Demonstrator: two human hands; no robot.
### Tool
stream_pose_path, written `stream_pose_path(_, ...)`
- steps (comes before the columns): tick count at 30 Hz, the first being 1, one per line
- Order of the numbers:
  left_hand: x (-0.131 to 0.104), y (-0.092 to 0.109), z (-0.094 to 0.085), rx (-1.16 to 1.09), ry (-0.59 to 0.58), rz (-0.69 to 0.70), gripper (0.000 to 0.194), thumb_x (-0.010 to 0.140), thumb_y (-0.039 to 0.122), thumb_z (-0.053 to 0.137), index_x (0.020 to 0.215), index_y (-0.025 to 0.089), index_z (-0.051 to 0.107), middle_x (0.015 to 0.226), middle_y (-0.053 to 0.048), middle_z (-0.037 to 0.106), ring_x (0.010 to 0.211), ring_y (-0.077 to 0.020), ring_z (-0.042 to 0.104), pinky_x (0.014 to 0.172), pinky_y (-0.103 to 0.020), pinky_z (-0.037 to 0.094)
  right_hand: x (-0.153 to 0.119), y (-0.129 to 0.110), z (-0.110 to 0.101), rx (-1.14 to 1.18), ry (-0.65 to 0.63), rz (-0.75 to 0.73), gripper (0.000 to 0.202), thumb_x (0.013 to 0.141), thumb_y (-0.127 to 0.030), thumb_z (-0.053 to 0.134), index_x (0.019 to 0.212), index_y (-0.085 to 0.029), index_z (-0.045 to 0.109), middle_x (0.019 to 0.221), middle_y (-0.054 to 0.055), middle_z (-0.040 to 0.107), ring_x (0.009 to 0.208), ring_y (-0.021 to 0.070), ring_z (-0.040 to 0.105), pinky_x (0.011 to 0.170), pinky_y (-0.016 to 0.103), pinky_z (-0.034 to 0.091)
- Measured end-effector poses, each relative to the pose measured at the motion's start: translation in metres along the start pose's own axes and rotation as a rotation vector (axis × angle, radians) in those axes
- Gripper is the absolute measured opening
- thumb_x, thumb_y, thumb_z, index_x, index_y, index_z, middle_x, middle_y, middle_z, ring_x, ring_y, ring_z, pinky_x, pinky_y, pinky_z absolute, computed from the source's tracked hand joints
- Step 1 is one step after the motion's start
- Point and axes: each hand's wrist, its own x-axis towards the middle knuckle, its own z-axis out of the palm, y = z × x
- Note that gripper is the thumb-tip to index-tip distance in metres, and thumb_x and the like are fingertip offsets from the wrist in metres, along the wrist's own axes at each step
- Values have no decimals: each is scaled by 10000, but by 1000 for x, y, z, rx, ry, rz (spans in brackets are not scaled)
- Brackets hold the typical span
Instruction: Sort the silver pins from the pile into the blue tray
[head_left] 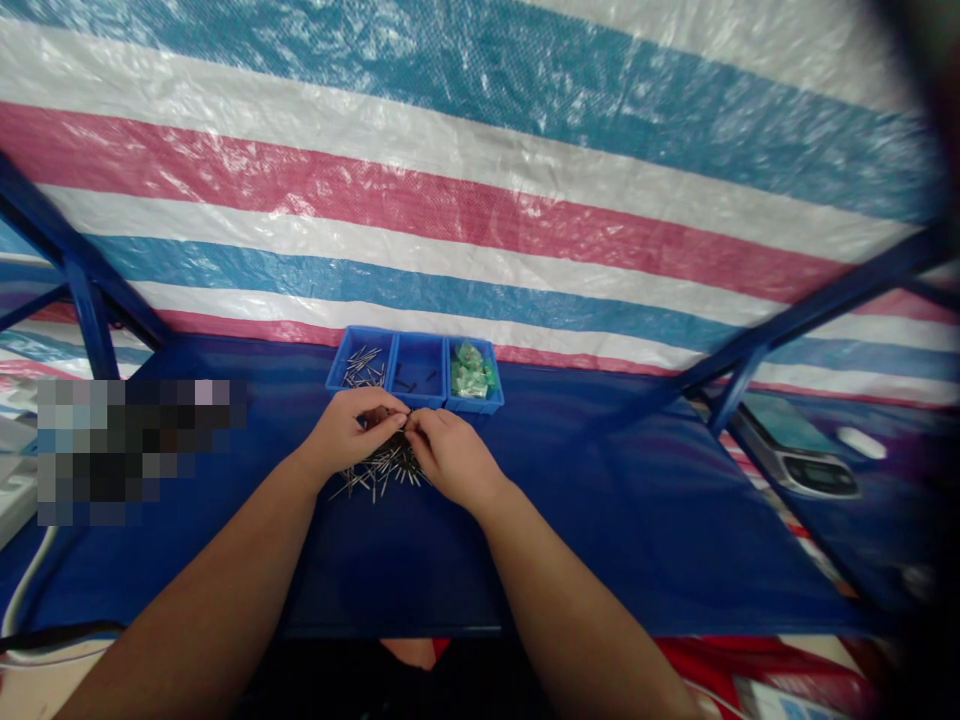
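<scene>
My left hand (358, 430) and my right hand (454, 450) meet fingertip to fingertip above a pile of thin, silvery metal pins (382, 470). Both are closed in a pinch; whatever lies between the fingertips is too small and too covered to make out. Some darker pieces show in the pile below the fingers. Just beyond my hands stands a blue three-part tray (489, 406). Similar thin metal pins (364, 367) lie in its left compartment, a few short dark pieces (406, 385) in the middle one, and crumpled green plastic packets (472, 372) in the right one.
The blue tabletop (615, 520) ends at a striped plastic sheet (480, 200) at the back. Blue metal braces (810, 320) slant down at both sides. Right of the table sits a digital scale (814, 470). A pale cable (34, 580) hangs at the left; a blurred-out patch lies there.
</scene>
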Motion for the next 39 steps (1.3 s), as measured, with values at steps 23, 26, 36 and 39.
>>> stream_pose_path(23,5,-28,-7,-89,598,-280,254,778,334,796,952,159,734,922,-65,775,760,-169,718,715,-290,579,-1,9,5,245,-20,-158,151,855,-137,666,984,-212,687,959,36,629,886,175,592,820,293,458)
stream_pose_path(26,4,-28,-10,147,583,-358,350,790,350,776,1104,197,745,1079,-58,773,663,-134,679,627,-266,534,-1,10,11,162,-149,-259,139,823,-152,730,941,-224,744,950,30,614,909,184,574,842,309,430)
stream_pose_path(36,3,-14,-5,228,398,-226,83,831,238,674,879,183,713,726,21,698,524,-91,549,555,-227,438,-2,-2,23,-99,-239,-261,68,861,-203,733,907,-243,765,980,40,593,946,207,503,836,354,357)
stream_pose_path(39,3,-14,-5,245,341,-141,73,821,209,667,878,182,704,717,22,677,524,-92,535,563,-232,435,-2,-6,23,-121,-225,-272,63,917,-215,677,890,-224,733,976,45,596,950,211,496,841,360,365)
